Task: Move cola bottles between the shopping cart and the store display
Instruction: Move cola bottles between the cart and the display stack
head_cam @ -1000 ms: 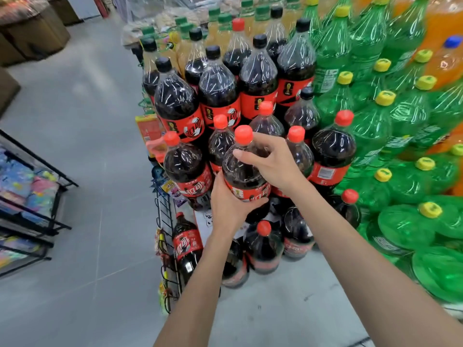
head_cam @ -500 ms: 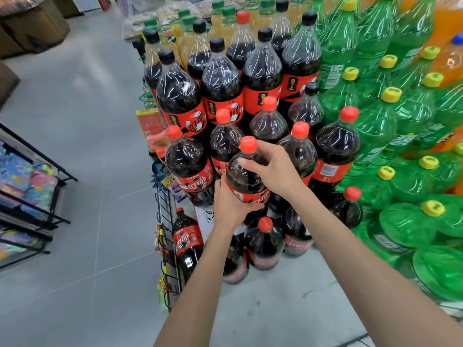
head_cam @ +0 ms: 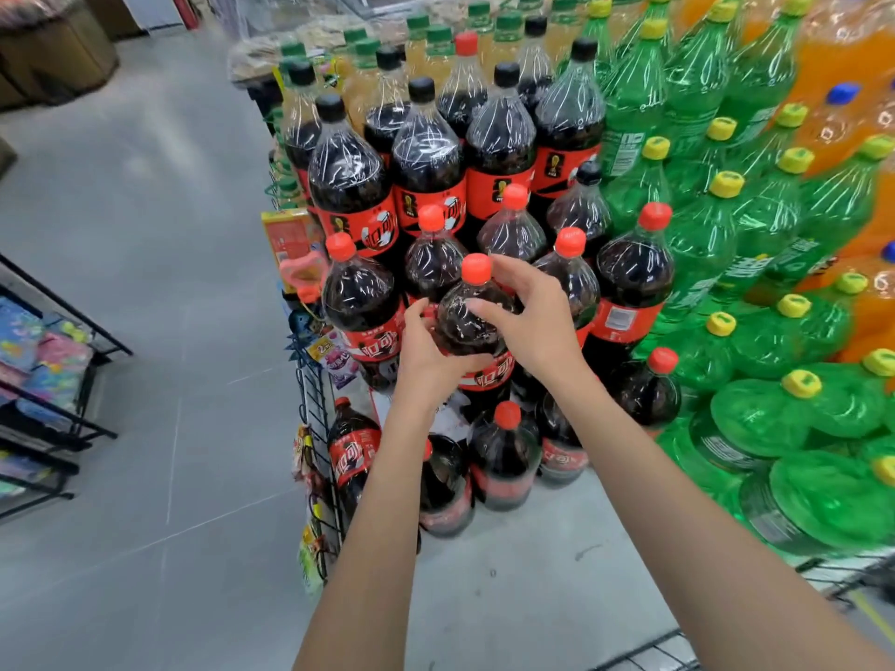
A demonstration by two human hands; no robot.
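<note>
1. Held in both hands: a red-capped cola bottle [head_cam: 472,312], clear ribbed plastic over dark liquid, domed shoulder, red label band low on the body.
2. Left hand [head_cam: 426,353] cupped round the bottle's left flank at label height, fingers curled onto the plastic.
3. Right hand [head_cam: 530,322] wrapped over the shoulder just below the cap, thumb laid across the front, fingers curved round the right side.
4. Bottle upright, in the front row of the stacked cola display [head_cam: 436,186], flanked closely by other red-capped bottles; whether its base rests on the tier cannot be told.
5. Behind, on a higher tier: taller black-capped cola bottles [head_cam: 426,152] under glossy, creased shrink wrap, red labels printed with a ball motif.
6. Below, on a lower tier: more red-capped cola bottles [head_cam: 503,452], rounded and shiny.
7. To the right: green bottles with yellow caps [head_cam: 726,220], smooth translucent plastic, some lying tilted; beyond them, orange bottles [head_cam: 842,65].
8. On the display's left edge: a thin dark wire rack [head_cam: 315,414] hung with small glossy packets.
9. Underfoot: smooth grey floor [head_cam: 145,234] with faint seams.
10. Far left: black metal shelving [head_cam: 63,380] holding pastel packs.
</note>
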